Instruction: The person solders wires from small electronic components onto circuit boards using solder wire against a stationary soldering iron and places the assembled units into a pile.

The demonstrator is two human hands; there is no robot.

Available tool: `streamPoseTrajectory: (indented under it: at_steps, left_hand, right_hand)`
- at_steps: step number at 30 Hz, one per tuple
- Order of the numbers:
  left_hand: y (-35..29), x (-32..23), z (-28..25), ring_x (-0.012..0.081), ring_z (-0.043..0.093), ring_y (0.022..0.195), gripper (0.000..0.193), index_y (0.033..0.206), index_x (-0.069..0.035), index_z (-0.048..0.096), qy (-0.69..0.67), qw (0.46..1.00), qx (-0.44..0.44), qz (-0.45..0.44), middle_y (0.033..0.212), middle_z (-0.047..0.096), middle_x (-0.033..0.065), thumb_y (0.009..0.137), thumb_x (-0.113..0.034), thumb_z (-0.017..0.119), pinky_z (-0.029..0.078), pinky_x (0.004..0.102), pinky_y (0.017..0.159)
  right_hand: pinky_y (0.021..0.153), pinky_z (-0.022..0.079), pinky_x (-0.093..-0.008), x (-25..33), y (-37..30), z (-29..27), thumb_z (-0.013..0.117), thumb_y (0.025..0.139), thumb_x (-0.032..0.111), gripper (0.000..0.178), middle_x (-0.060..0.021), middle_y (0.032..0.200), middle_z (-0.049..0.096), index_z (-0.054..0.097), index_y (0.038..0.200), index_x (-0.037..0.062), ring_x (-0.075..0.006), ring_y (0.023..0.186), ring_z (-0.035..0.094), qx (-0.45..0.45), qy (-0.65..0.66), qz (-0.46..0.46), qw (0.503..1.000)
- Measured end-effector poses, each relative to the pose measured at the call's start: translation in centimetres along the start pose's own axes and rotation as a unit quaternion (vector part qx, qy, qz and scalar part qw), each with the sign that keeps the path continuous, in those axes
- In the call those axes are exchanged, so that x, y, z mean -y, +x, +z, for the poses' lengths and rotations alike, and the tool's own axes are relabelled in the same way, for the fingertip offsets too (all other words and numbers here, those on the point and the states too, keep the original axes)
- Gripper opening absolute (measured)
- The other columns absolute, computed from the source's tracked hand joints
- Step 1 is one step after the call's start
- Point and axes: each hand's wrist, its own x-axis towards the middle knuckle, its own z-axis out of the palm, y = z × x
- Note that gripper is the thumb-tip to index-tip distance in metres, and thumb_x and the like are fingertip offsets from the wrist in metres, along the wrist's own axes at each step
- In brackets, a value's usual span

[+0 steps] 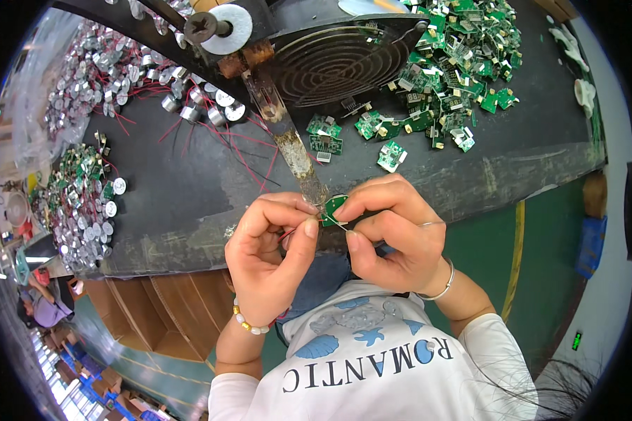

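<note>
Below the tip of a fixed soldering iron (293, 151), my two hands meet at a small green circuit board (336, 208). My left hand (274, 245) is closed, pinching a thin red wire (286, 235) whose end reaches the board's left edge. What else its curled fingers hold is hidden. My right hand (397, 235) grips the board between thumb and fingers from the right. A thin silvery strand (337, 222), which looks like solder wire, runs from its fingertips to the board. The iron's tip appears to touch the board's left edge, or sits right beside it.
A round-grilled black fan (340, 63) stands behind the iron. Loose green boards (449, 84) are heaped at the back right. Round silver parts with red wires (196, 105) lie at the back left, and wired assemblies (84, 203) pile up at the left. Cardboard boxes (154, 316) stand below the table edge.
</note>
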Motion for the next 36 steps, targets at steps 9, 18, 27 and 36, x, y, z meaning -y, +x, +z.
streamPoseTrajectory:
  at_steps: [9,18,27,36]
  left_hand:
    - [0.1,-0.6,0.0,0.0046,0.050,0.077,0.011,0.091,0.001,0.057,0.011,1.000,-0.003,0.024,0.105,0.059,0.0088,0.084,0.007,0.062,0.039,0.0182,0.066]
    - [-0.4,-0.7,-0.5,0.0029,0.047,0.071,0.011,0.086,0.000,0.057,0.070,0.998,0.003,-0.004,0.100,0.061,0.0069,0.082,0.007,0.063,0.037,0.0174,0.060]
    - [3.8,-5.4,-14.9,0.0237,0.059,0.091,0.018,0.106,0.000,0.062,0.665,0.651,-0.287,0.227,0.100,0.063,0.0101,0.092,-0.012,0.060,0.046,0.0335,0.082]
    - [9.4,-1.3,-9.3,0.0279,0.056,0.074,0.023,0.099,-0.004,0.055,0.549,0.822,-0.040,0.147,0.082,0.056,0.0108,0.080,-0.008,0.067,0.046,0.0383,0.068]
  right_hand:
    - [0.065,0.049,-0.0318,0.6,0.5,0.3,0.068,0.063,-0.006,0.015,-0.0080,0.088,0.062,0.055,0.065,0.0023,-0.0239,0.075,0.061,-0.021,-0.016,-0.016,1.000]
    - [0.059,0.047,-0.0310,0.4,-0.2,0.0,0.066,0.067,0.001,0.014,-0.0114,0.090,0.062,0.052,0.066,0.0036,-0.0224,0.071,0.058,-0.007,-0.014,-0.003,1.000]
    - [0.058,0.046,-0.0307,0.4,-4.2,-2.3,0.058,0.074,-0.003,0.008,-0.0131,0.094,0.063,0.055,0.079,0.0028,-0.0179,0.063,0.053,0.046,-0.028,0.060,0.997]
    - [0.063,0.046,-0.0285,1.3,-4.2,-0.8,0.064,0.076,0.005,0.010,-0.0182,0.107,0.059,0.054,0.077,0.0032,-0.0153,0.064,0.054,0.067,0.041,0.056,0.995]
